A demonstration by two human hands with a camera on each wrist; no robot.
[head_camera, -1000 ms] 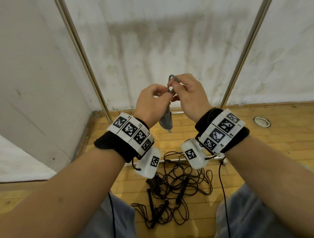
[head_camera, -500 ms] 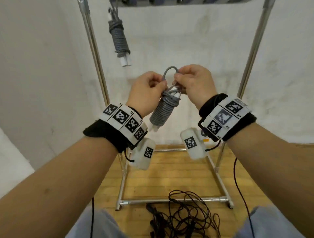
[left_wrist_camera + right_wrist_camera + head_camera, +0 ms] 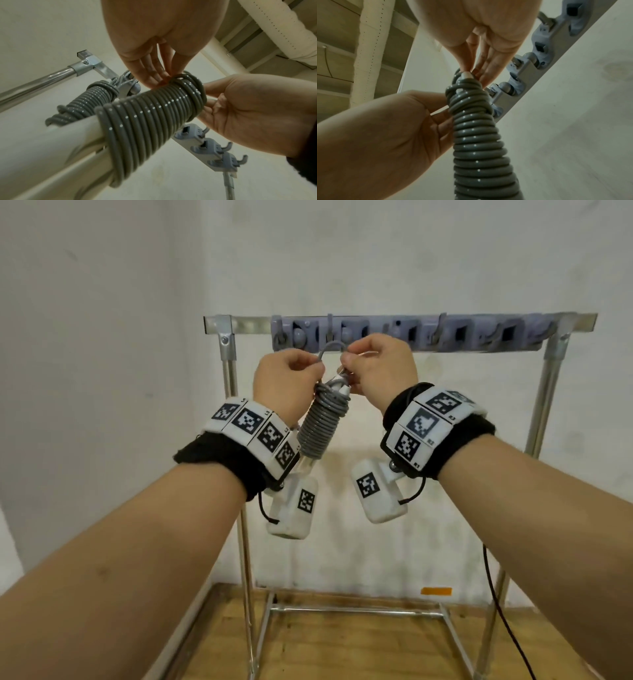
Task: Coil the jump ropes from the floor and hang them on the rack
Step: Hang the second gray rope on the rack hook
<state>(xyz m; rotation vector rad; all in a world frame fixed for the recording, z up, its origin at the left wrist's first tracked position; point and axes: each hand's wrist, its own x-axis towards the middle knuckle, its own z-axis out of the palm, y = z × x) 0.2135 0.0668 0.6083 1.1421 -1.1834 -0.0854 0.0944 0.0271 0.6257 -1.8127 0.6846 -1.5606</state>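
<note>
The person is holding a coiled grey jump rope (image 3: pixel 320 422) up in front of the rack (image 3: pixel 404 332), with both hands working at its top end. The left hand (image 3: pixel 286 383) is pinching one side of a small loop (image 3: pixel 330 349) standing above the coil, and the right hand (image 3: pixel 378 369) is pinching the other side with curled fingers (image 3: pixel 481 59). The bundle is hanging down toward six o'clock from the hands, tilted slightly. This looks like the hanging step: the coil is wound around its white handles, and another wound rope (image 3: pixel 89 102) is already hanging at the rack's nine o'clock end. Next, the loop probably needs lifting toward twelve o'clock onto a free hook (image 3: pixel 226 146). I can read no brand anywhere; the wristbands are showing only square coded markers (image 3: pixel 423 422) with tiny unreadable characters.
</note>
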